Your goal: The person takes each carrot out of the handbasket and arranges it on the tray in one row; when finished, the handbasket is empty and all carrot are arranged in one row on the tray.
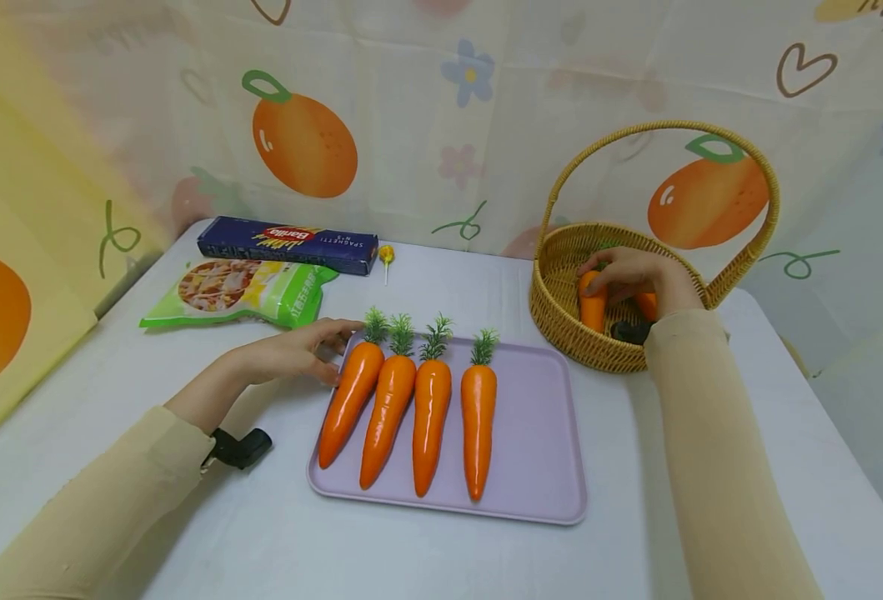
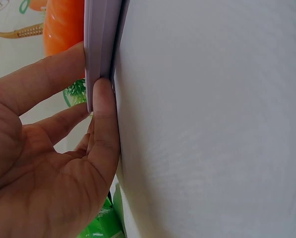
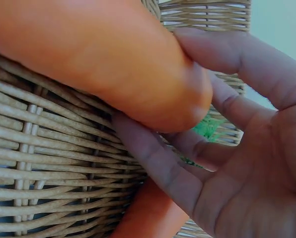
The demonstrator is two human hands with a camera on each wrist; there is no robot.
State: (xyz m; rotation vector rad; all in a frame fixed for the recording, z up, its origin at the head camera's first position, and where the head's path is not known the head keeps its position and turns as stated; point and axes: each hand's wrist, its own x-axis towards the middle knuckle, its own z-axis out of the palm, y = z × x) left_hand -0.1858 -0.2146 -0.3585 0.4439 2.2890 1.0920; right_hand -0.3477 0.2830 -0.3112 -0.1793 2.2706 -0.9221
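Observation:
On the lilac tray [image 1: 534,433] lie several toy carrots [image 1: 432,425], side by side with green tops toward the back. My left hand [image 1: 298,350] pinches the tray's left rim; in the left wrist view the thumb is against the rim's upper side and a finger is under it. My right hand [image 1: 629,279] reaches into the wicker basket [image 1: 561,308] and grips a carrot [image 3: 118,59] near its thick leafy end. Below that hand, a second carrot [image 3: 153,213] lies in the basket, partly hidden by the fingers.
At the back left are a blue spaghetti box [image 1: 291,242], a green food bag [image 1: 238,292] and a yellow lollipop [image 1: 386,258]. The basket's tall handle [image 1: 662,127] arches over my right hand. A fruit-print cloth [image 1: 411,125] hangs behind the white table [image 1: 441,558].

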